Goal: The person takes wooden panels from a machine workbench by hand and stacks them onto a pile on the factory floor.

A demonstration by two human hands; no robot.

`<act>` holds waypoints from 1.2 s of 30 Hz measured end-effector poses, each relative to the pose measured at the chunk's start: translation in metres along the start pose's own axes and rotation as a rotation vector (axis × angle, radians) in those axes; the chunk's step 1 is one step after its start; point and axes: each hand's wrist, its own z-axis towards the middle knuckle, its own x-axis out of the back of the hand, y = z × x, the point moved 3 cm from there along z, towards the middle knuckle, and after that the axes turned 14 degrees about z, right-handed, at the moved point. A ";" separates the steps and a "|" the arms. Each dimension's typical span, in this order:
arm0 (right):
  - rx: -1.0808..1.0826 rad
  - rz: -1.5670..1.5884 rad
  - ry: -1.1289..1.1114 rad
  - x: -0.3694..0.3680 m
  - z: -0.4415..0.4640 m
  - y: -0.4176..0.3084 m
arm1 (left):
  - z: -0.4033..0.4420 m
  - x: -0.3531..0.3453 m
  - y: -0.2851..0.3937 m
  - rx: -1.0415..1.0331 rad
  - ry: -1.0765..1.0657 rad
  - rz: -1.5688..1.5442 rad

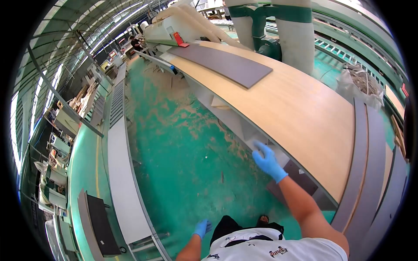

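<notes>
My right hand (pixel 268 162), in a blue glove, reaches forward beside the long edge of the wood-topped table (pixel 305 126). Its fingers are apart and nothing is in them. Down by my left side hangs my left hand (pixel 202 228), also gloved in blue, with its fingers loosely stretched and holding nothing. A dark grey-brown panel (pixel 226 63) lies flat on the far part of the tabletop, out of reach of both hands. Under the tabletop, a shelf space with a dark board (pixel 300 178) shows near my right hand.
Long grey panels (pixel 355 161) line the table's near right end. To the left runs a conveyor with a pale top (pixel 124 174), beside a cart with a dark board (pixel 102 226). Green floor (pixel 178 152) with dust lies between. A machine with a red part (pixel 178 39) stands beyond.
</notes>
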 end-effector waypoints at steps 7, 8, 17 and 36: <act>0.178 -0.701 0.275 0.042 0.190 0.055 | 0.100 0.034 0.033 0.118 -0.111 0.072; 0.131 -0.798 0.324 0.053 0.226 0.059 | 0.123 0.046 0.050 0.095 -0.109 0.065; -0.325 -1.180 0.421 0.122 0.374 0.082 | 0.253 0.123 0.188 -0.041 -0.257 0.242; -0.378 -1.307 0.441 -0.056 -0.009 -0.005 | 0.150 -0.154 0.557 -0.136 -1.058 -0.553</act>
